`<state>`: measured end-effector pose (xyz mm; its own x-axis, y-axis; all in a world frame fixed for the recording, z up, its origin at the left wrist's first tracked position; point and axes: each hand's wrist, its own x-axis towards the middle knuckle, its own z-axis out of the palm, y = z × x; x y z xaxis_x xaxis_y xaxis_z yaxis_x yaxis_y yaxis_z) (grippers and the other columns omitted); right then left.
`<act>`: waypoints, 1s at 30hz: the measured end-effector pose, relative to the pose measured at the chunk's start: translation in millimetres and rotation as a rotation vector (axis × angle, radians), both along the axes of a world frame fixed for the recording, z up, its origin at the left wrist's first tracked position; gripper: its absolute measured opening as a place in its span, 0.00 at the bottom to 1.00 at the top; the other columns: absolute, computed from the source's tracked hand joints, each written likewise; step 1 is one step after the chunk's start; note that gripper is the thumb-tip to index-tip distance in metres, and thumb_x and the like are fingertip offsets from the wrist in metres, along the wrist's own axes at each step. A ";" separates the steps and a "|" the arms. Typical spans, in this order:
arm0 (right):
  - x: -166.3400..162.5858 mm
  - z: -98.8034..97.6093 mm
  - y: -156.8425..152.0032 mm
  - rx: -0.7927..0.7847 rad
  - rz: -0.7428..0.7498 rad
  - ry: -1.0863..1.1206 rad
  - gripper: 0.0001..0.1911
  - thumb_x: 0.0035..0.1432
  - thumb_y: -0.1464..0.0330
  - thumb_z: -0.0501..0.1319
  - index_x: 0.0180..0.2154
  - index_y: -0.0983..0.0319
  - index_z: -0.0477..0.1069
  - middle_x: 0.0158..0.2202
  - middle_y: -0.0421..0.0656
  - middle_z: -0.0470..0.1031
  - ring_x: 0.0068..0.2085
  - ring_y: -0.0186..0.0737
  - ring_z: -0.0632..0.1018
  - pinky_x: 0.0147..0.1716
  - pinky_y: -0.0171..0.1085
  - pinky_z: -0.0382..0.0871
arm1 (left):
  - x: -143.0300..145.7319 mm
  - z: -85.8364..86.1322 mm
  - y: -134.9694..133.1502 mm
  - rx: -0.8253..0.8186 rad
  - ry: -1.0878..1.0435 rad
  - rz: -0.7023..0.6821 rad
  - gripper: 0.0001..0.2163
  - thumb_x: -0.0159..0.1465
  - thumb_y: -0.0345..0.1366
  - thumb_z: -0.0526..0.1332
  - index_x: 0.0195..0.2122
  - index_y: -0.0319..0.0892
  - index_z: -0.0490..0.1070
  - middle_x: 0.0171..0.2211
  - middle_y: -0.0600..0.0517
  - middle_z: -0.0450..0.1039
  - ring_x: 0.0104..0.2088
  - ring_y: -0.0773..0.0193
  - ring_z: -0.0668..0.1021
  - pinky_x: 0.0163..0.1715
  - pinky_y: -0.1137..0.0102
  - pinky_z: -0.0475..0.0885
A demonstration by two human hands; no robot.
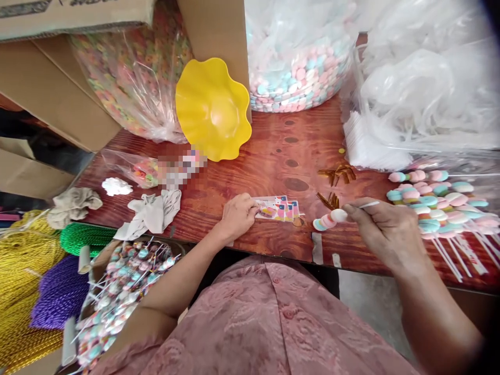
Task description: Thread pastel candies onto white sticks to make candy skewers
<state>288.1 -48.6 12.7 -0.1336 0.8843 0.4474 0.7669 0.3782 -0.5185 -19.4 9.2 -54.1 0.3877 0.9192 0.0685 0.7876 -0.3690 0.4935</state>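
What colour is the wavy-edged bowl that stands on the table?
The wavy-edged bowl is plain bright yellow, with no pattern. The head view shows it clearly.
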 end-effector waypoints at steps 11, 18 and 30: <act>-32.9 18.2 -12.7 0.092 -0.157 0.842 0.02 0.52 0.69 0.70 0.29 0.60 0.80 0.26 0.41 0.77 0.26 0.38 0.75 0.27 0.39 0.67 | -9.3 4.1 19.2 -0.377 -0.478 0.149 0.02 0.51 0.31 0.68 0.25 0.38 0.78 0.24 0.54 0.76 0.26 0.69 0.73 0.28 0.73 0.65; -66.1 0.4 -5.0 0.084 -0.018 0.875 0.04 0.53 0.72 0.68 0.30 0.58 0.82 0.28 0.40 0.80 0.27 0.36 0.77 0.27 0.36 0.70 | -9.7 17.7 17.2 -0.506 -0.664 0.122 0.05 0.51 0.33 0.68 0.26 0.37 0.78 0.23 0.54 0.75 0.24 0.70 0.72 0.27 0.74 0.65; -50.6 0.6 -6.4 0.095 -0.071 0.901 0.03 0.53 0.71 0.68 0.31 0.57 0.82 0.28 0.41 0.80 0.26 0.37 0.76 0.25 0.37 0.68 | 1.1 19.4 -0.8 -0.299 -0.727 -0.083 0.06 0.56 0.36 0.69 0.26 0.40 0.78 0.26 0.54 0.74 0.26 0.71 0.72 0.29 0.75 0.65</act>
